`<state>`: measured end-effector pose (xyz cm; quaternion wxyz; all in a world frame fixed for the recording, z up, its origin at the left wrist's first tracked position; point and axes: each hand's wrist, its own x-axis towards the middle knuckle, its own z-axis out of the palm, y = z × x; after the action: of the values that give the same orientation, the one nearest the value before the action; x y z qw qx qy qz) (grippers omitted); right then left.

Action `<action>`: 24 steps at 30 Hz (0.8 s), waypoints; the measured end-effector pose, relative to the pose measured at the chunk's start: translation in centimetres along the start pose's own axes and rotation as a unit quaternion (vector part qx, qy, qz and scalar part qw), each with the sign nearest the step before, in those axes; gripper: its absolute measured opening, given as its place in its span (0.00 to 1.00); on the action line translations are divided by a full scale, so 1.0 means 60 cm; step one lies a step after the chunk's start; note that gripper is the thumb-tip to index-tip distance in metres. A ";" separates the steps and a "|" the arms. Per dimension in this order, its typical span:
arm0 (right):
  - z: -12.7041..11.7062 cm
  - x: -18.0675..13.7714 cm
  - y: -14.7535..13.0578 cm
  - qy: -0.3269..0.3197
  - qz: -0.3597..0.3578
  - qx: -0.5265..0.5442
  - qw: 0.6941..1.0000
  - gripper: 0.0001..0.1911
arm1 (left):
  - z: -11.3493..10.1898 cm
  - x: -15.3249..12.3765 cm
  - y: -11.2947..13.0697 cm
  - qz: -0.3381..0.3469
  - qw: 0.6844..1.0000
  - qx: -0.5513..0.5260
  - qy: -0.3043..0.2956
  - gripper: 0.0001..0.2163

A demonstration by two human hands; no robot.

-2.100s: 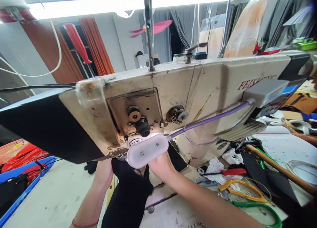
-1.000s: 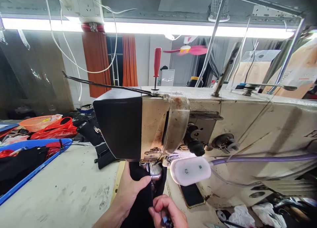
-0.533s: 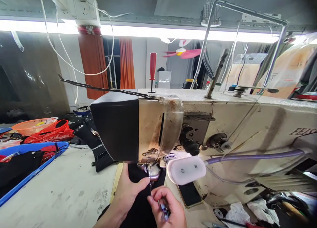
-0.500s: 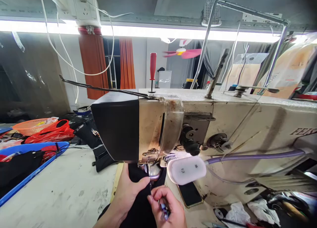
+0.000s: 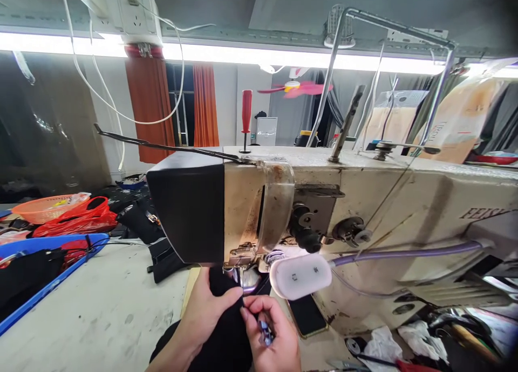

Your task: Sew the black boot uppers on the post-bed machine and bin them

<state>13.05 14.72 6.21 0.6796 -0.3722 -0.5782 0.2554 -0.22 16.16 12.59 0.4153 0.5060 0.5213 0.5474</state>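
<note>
Black cloth (image 5: 226, 329) lies under the head of an industrial sewing machine (image 5: 246, 210), close below the shiny presser foot area (image 5: 247, 280). My left hand (image 5: 206, 312) grips the cloth from the left. Its thumb points right, towards the cloth's edge by the foot, while its other fingers are partly hidden. My right hand (image 5: 271, 329) is closed, with thumb and forefinger pinching the cloth edge beside my left thumb tip. A small shiny bluish metal tool (image 5: 265, 333) sits within the curled right fingers; its exact kind is unclear.
A white lamp (image 5: 301, 276) hangs right of the foot, above a phone (image 5: 307, 314). At the left stand a blue tray (image 5: 91, 242) and a red plastic bag (image 5: 76, 221). A red screwdriver (image 5: 246, 113) stands on the machine. Crumpled white tissue (image 5: 382, 342) lies lower right.
The view has shifted slightly, so the machine appears a little further left. Both hands stay close together at the cloth, with hardly any change in their grip.
</note>
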 end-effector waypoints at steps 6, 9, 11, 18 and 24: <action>-0.048 0.068 0.018 0.092 0.124 0.005 0.988 0.18 | -0.024 0.006 0.003 0.003 0.995 0.045 -0.091 0.34; -0.060 0.120 0.035 0.008 0.179 0.067 0.982 0.23 | -0.029 0.006 0.005 -0.004 0.992 0.062 -0.114 0.37; -0.059 0.137 0.042 -0.014 0.179 0.082 0.980 0.24 | -0.026 0.005 0.006 0.000 0.991 0.086 -0.101 0.38; -0.047 0.153 0.058 0.003 0.142 0.042 0.989 0.18 | -0.021 0.006 0.018 -0.001 0.987 0.136 -0.086 0.36; -0.035 0.178 0.067 0.019 0.083 0.012 0.996 0.14 | -0.030 0.003 0.031 -0.013 0.992 0.081 -0.099 0.33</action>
<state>17.55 24.98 9.22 0.6716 -0.4156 -0.5291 0.3104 -1.89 15.87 14.54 0.4301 0.5829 0.5264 0.4452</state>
